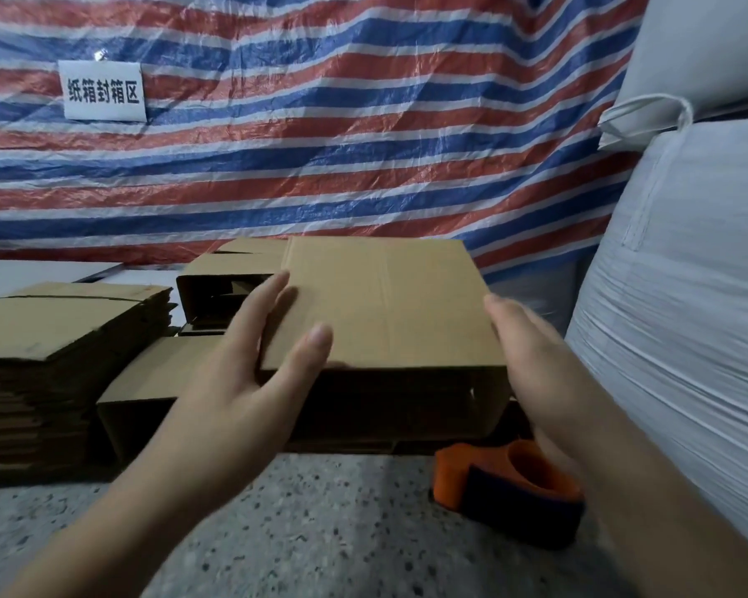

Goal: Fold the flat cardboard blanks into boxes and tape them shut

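Note:
A brown cardboard box (385, 304) lies opened up in front of me, its near end open and dark. My left hand (242, 373) rests on the box's left near corner, fingers straight along the left side and thumb on the top panel. My right hand (532, 360) lies flat against the box's right side, fingers straight. A stack of flat cardboard blanks (57, 351) stands at the left. An orange tape dispenser (510, 485) lies on the speckled floor under my right forearm.
Other folded boxes (221, 295) lie behind and to the left of the held one. Large white sacks (683, 295) fill the right side. A red, white and blue striped tarp (320, 123) with a white sign (103, 91) hangs behind.

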Available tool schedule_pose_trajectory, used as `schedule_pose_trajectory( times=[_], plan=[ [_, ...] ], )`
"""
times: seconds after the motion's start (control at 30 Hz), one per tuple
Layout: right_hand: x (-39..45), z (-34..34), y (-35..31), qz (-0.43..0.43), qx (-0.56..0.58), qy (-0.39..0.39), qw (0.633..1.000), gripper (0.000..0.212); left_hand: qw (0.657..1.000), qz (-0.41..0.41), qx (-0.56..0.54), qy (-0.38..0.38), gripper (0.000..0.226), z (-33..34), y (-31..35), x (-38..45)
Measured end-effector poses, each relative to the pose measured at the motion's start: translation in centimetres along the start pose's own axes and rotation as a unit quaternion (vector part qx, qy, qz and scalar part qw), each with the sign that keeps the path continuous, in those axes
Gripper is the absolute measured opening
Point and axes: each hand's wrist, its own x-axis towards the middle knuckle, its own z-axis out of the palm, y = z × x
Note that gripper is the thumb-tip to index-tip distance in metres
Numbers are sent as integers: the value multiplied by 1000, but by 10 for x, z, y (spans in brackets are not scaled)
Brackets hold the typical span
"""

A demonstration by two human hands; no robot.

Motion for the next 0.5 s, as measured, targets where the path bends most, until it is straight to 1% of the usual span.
schedule_pose_trajectory(
  times=[0.07, 0.13, 0.17, 0.2, 0.27, 0.3, 0.4, 0.5],
  plan=[
    [28, -12, -17, -7, 31, 41, 999, 28, 999, 15, -1, -44, 87, 8, 9, 37],
    [57, -26, -30, -25, 70, 55, 996, 27, 995, 24, 10, -94, 97, 19, 11, 79],
    [75, -34, -33, -39, 87, 53, 994, 26, 993, 25, 22, -117, 94, 26, 13, 101],
    [91, -40, -36, -47, 98, 53, 993, 25, 990, 39, 41, -127, 85, 34, 12, 125],
    [133, -50, -37, -45, 97, 71, 992, 21, 987, 75, 101, -105, 67, 53, 8, 176],
    [156, -54, -35, -38, 95, 84, 991, 22, 985, 83, 122, -91, 62, 63, 7, 202],
    [227, -61, -22, -22, 102, 96, 990, 30, 978, 69, 182, -80, 58, 93, -3, 270],
    [293, -67, 1, 0, 107, 105, 989, 34, 946, 88, 305, -71, 54, 124, -23, 321]
  ],
)
